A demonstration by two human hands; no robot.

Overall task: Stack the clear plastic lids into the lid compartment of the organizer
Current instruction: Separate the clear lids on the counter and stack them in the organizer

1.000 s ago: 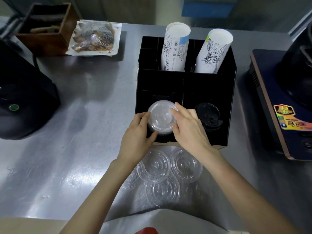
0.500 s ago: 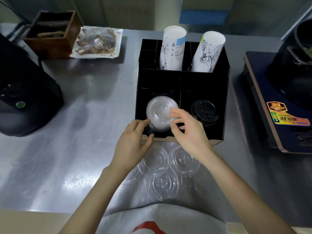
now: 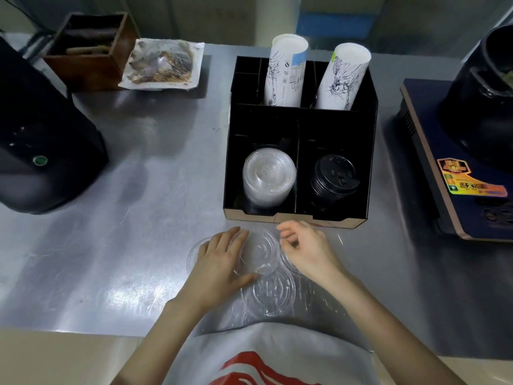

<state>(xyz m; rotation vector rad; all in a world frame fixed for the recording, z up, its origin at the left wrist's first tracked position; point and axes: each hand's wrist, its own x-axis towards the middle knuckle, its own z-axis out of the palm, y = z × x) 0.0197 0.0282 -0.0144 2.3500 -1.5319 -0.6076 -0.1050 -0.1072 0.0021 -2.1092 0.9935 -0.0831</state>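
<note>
Clear ribbed plastic made up the stack of lids (image 3: 268,176) standing in the lower-left compartment of the black organizer (image 3: 372,151) at centre frame; beside it, in the lower-right compartment, sat a stack of glossy black lids (image 3: 334,176). Two printed white cup sleeves (image 3: 286,70) rose from the rear compartments. Below the organizer, loose clear lids (image 3: 268,295) lay overlapping on the brushed steel counter (image 3: 155,168). Our left hand (image 3: 219,262) lay spread, fingers and thumb around one round lid (image 3: 259,255). Our right hand (image 3: 308,250) hovered just beside it, fingers loosely curled, gripping nothing we could see. A wooden box (image 3: 88,51) and a film-wrapped tray (image 3: 161,63) occupied the upper left.
</note>
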